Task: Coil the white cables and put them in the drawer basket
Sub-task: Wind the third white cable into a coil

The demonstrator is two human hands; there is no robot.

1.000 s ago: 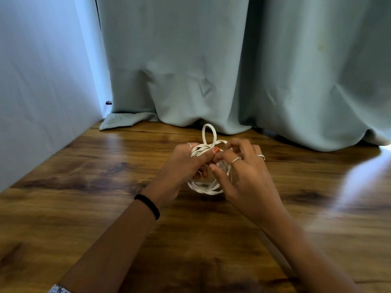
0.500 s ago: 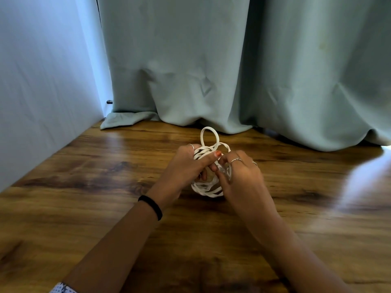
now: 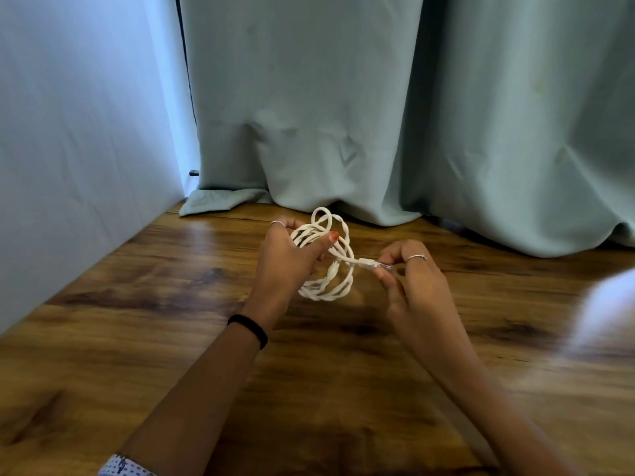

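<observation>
A white cable (image 3: 338,283) is wound into a small coil that hangs above the wooden table (image 3: 137,338). My left hand (image 3: 288,259) grips the coil's upper part, thumb pressed across the strands, and one loop sticks up above the fingers. My right hand (image 3: 412,280) pinches the cable's clear plug end (image 3: 372,264) and holds it out to the right of the coil, with a short straight length of cable running back into the bundle. No drawer basket is in view.
A pale green curtain (image 3: 378,115) hangs along the table's far edge, its hem resting on the wood. A light wall (image 3: 68,132) closes the left side. A blurred white shape (image 3: 608,314) sits at the right edge.
My right hand has drawn away from the coil to the right, pulling the plug end out through the bundle. My left hand keeps its grip and has lifted the coil slightly.
</observation>
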